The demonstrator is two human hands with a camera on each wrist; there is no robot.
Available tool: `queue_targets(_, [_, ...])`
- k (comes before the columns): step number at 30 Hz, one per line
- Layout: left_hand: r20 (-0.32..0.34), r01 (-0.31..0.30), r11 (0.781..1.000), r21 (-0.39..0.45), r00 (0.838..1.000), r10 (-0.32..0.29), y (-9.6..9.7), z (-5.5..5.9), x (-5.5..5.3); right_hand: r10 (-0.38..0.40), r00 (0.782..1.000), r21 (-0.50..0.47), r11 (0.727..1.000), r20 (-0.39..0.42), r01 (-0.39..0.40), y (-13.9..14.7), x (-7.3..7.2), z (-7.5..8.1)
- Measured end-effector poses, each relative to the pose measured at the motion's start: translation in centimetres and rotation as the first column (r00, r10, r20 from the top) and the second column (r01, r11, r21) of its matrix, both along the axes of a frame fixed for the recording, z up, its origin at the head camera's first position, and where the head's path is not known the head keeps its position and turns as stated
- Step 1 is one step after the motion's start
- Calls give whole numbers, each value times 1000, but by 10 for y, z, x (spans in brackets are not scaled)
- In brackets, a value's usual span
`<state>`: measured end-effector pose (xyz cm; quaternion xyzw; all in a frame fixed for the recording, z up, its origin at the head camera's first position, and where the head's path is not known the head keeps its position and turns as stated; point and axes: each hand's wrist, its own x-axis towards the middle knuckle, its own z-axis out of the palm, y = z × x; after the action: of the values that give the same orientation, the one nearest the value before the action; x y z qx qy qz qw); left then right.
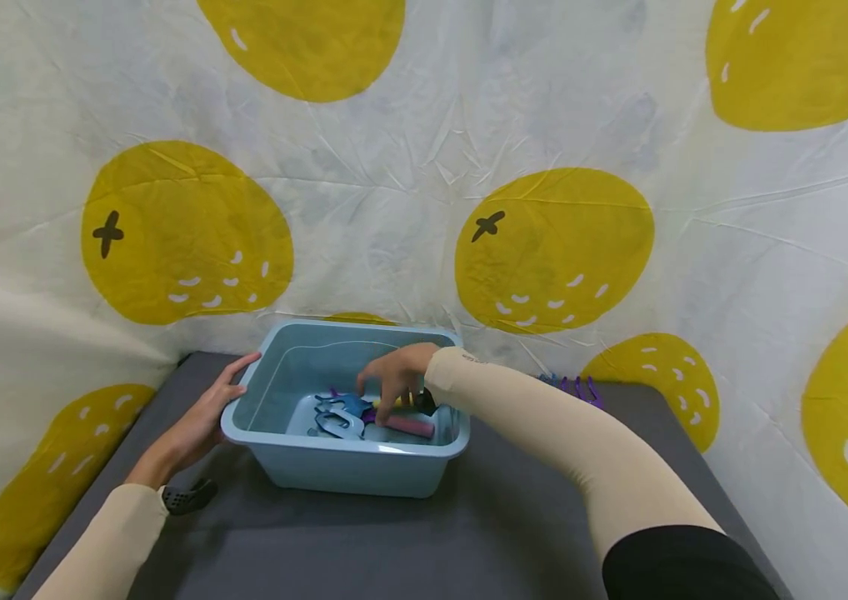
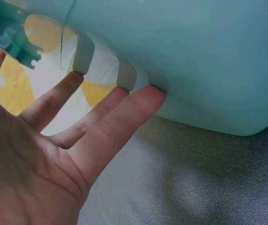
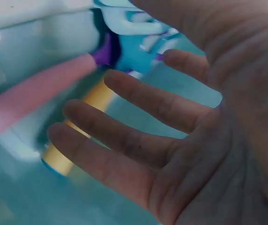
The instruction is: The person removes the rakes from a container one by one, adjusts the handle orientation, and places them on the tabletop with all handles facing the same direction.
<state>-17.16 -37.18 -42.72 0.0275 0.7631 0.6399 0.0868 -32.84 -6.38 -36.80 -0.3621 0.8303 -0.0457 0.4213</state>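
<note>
The right grip holds nothing, fingers spread; behind them the yellow handle slants up from lower left in the right wrist view.

Your right sleeve hides part of the purple item behind it, so you cannot tell its whole shape. Your right fingers cover part of the yellow handle; the pink handle looks blurred. In the left wrist view, the edges cut off the blue tub.
</note>
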Motion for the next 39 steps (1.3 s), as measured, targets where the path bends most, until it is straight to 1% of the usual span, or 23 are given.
queue_targets(3, [-8,4,1000,3,1000,-4,1,0,-1,-10,999,32,999,-32,11,-2,5,-13])
queue_targets(7, [-17,6,1000,4,1000,-5,2,1,-1,7,997,67,998,-71,-2,-5,8,-27])
queue_targets(9, [-17,7,1000,7,1000,-6,3,2,-1,23,996,81,997,-84,-17,-6,10,-31])
queue_targets(16, [-23,8,1000,9,1000,-8,3,4,-2,18,990,88,996,-137,-6,-5,16,-42])
queue_targets(20, [-26,6,1000,4,1000,-6,3,4,-2,44,989,110,994,-145,-28,-6,18,-46])
queue_targets(22, [-29,6,1000,-1,1000,-6,2,4,-2,44,988,124,992,-145,-26,-7,19,-47])
queue_targets(25, [-33,6,1000,-6,999,-7,2,5,-2,103,982,147,986,-156,-80,-9,20,-48])
queue_targets(29, [-32,3,1000,-7,999,-3,2,4,-1,150,976,159,979,-161,-124,-11,22,-50])
queue_targets(35, [-27,-7,1000,-13,1000,7,1,-1,0,160,976,144,980,-149,-139,-12,27,-51])
queue_targets(39, [-17,-14,1000,-16,1000,14,0,-3,0,137,982,114,986,-131,-123,-13,29,-50])
